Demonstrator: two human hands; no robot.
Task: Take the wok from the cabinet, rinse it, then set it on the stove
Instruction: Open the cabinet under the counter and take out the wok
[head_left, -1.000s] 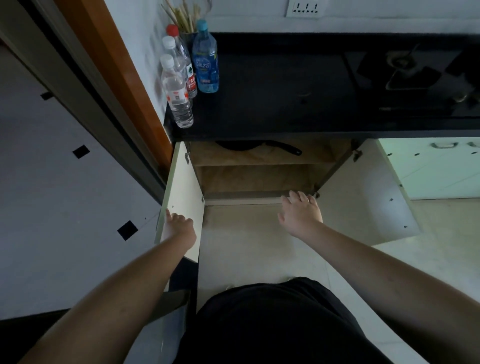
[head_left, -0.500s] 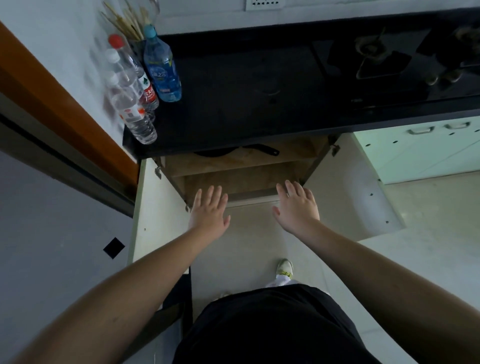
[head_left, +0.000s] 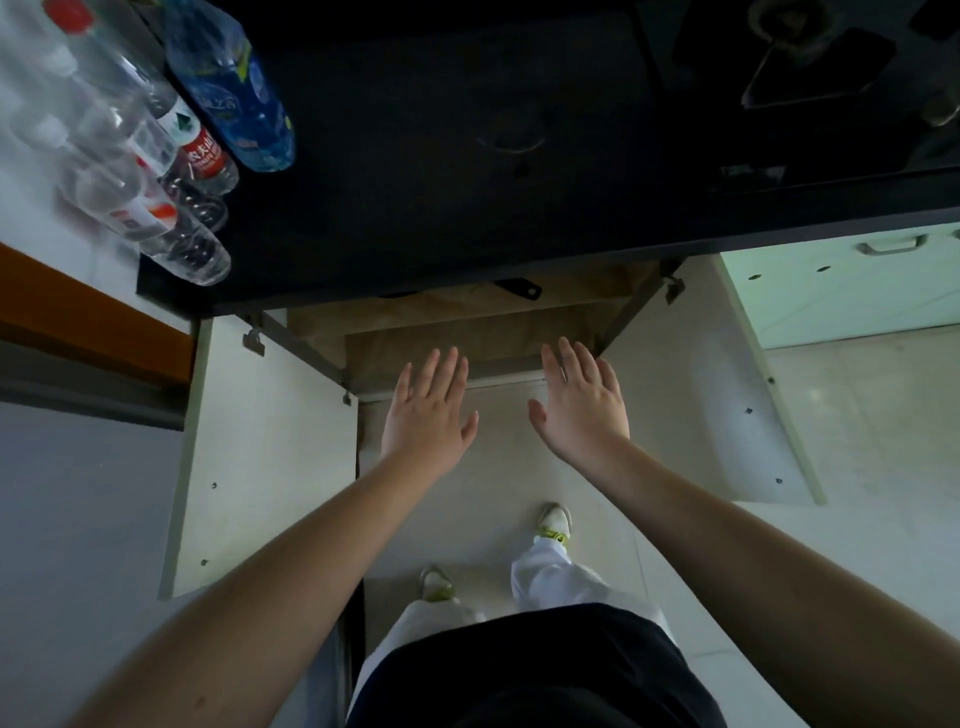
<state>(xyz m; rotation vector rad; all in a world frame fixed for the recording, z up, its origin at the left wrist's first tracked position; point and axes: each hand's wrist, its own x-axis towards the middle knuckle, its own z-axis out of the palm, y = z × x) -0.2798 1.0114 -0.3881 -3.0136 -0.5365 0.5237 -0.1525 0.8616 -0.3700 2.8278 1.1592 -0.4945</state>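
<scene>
The cabinet (head_left: 467, 332) under the black counter stands with both doors swung wide. On its upper shelf only the tip of a black wok handle (head_left: 517, 287) shows; the wok's bowl is hidden by the counter edge. My left hand (head_left: 428, 415) and my right hand (head_left: 579, 408) hover side by side in front of the cabinet's lower opening, fingers straight, holding nothing. At the top right of the counter lies the dark stove (head_left: 810, 67) with its burner.
Several plastic water bottles (head_left: 171, 156) stand at the counter's left end. The left door (head_left: 260, 452) and right door (head_left: 727, 384) flank my arms. Pale green drawers (head_left: 841, 291) lie to the right. My feet stand on the tiled floor (head_left: 831, 519).
My left hand let go of the left door and came to the middle beside my right hand. My head moved closer and tilted down, hiding most of the wok.
</scene>
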